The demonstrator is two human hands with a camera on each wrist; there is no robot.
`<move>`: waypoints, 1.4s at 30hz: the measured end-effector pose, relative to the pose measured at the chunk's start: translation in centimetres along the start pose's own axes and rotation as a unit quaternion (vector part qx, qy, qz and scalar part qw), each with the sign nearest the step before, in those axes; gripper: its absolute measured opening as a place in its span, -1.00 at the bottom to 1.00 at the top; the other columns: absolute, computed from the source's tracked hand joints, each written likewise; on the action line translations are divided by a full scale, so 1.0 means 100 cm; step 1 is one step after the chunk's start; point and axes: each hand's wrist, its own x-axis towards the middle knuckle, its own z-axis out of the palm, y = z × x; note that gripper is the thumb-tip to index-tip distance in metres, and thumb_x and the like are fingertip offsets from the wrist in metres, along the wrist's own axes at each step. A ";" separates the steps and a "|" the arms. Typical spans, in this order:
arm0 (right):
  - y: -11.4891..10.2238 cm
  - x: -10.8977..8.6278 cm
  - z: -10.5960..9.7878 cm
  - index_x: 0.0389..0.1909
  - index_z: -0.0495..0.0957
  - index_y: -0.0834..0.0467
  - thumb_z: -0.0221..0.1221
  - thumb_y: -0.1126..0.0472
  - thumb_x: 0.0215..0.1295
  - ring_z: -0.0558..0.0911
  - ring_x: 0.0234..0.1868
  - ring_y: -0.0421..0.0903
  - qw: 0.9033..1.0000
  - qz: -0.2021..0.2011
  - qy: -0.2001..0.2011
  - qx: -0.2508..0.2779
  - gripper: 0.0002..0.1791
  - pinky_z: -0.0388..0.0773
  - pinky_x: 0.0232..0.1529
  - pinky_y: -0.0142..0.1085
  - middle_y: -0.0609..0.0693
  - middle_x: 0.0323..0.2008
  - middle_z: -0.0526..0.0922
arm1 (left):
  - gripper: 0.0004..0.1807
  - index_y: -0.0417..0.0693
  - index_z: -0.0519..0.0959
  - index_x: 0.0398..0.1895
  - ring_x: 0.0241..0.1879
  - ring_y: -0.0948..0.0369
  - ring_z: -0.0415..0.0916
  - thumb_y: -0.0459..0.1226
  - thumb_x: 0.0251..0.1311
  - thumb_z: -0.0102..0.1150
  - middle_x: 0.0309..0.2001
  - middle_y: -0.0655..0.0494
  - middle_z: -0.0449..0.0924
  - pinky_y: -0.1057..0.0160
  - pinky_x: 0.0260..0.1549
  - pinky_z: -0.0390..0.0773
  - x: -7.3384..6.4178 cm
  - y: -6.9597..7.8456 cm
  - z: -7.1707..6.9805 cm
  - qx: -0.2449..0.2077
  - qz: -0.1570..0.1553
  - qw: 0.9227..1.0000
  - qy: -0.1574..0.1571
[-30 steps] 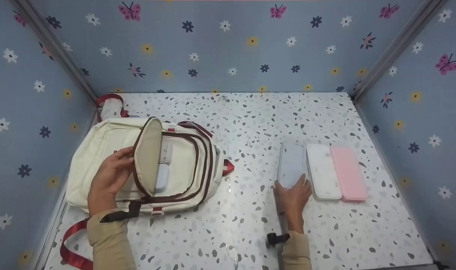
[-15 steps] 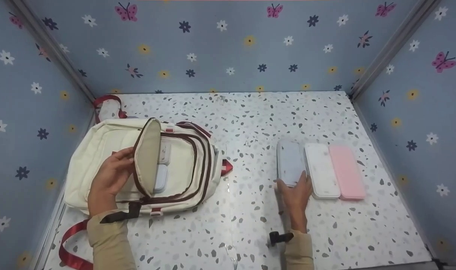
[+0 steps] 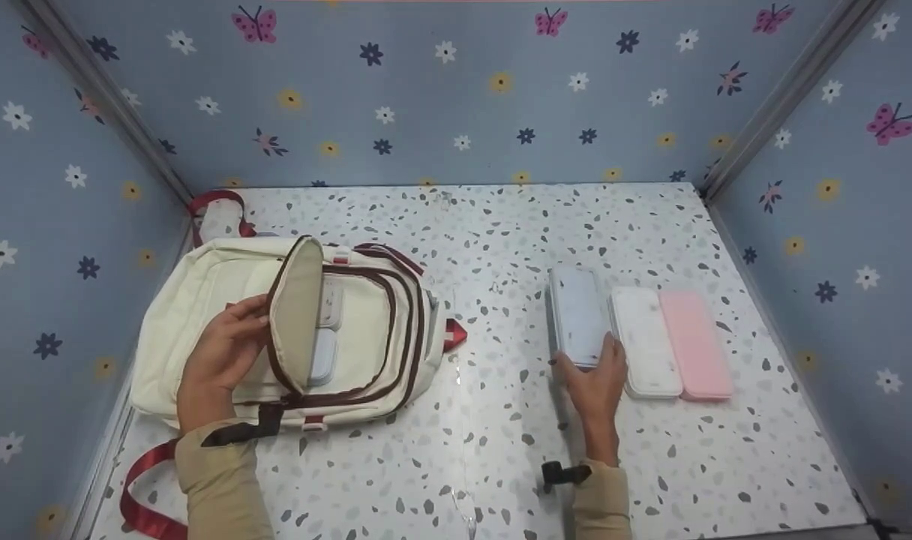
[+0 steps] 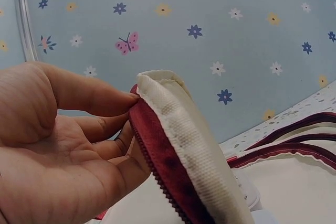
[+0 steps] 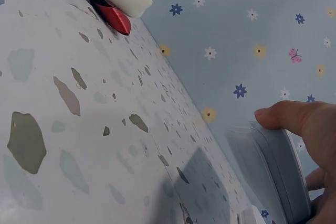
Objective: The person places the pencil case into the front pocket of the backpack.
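On the left of the speckled tabletop [image 3: 396, 480], I see a cream backpack [image 3: 175, 322], its pocket flap [image 3: 295, 322] pinched upright by the left hand [image 3: 223, 349], thumb and fingertips together at the zippered edge. Two small cases [image 3: 324, 356] show in the pocket. Well apart, the right hand [image 3: 597, 386] grips an oblong pale blue case [image 3: 578, 311] at its near end, thumb and fingers spread to its width. Its shadow on the right-wrist feed suggests it is lifted; I can't tell how level. Beside it lie a white case [image 3: 646, 341] and a pink case [image 3: 696, 345]. Held by one end, it could tip or slip should that grip slacken; a sideways drift could knock the white one. A loosened left pinch could let the flap drop.
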 end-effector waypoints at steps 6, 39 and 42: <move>-0.003 0.000 -0.003 0.41 0.09 0.33 0.42 0.02 -0.01 0.22 0.35 0.26 1.000 -0.017 0.012 0.019 0.05 0.14 0.36 0.08 0.33 0.35 0.17 | -0.62 -0.17 0.53 -0.07 -0.16 0.20 0.54 -0.60 0.34 -0.30 -0.11 0.05 0.58 0.32 -0.13 0.50 0.000 0.000 -0.001 0.000 0.001 1.000 0.007; -0.034 0.005 -0.015 0.42 0.11 0.28 0.43 0.05 -0.02 0.18 0.37 0.20 0.997 -0.063 0.011 0.047 0.04 0.08 0.40 0.02 0.27 0.37 0.14 | -0.65 -0.17 0.54 -0.09 -0.12 0.21 0.54 -0.60 0.32 -0.25 -0.11 0.06 0.58 0.32 -0.09 0.50 -0.001 0.000 0.000 0.002 0.002 1.000 0.012; -0.039 0.005 -0.014 0.42 0.11 0.29 0.43 0.05 -0.02 0.17 0.38 0.21 0.996 -0.068 0.007 0.051 0.04 0.08 0.40 0.02 0.29 0.38 0.13 | -0.63 -0.17 0.53 -0.09 -0.12 0.21 0.54 -0.61 0.33 -0.28 -0.10 0.07 0.58 0.32 -0.08 0.49 0.000 0.000 0.000 0.001 0.000 1.000 0.005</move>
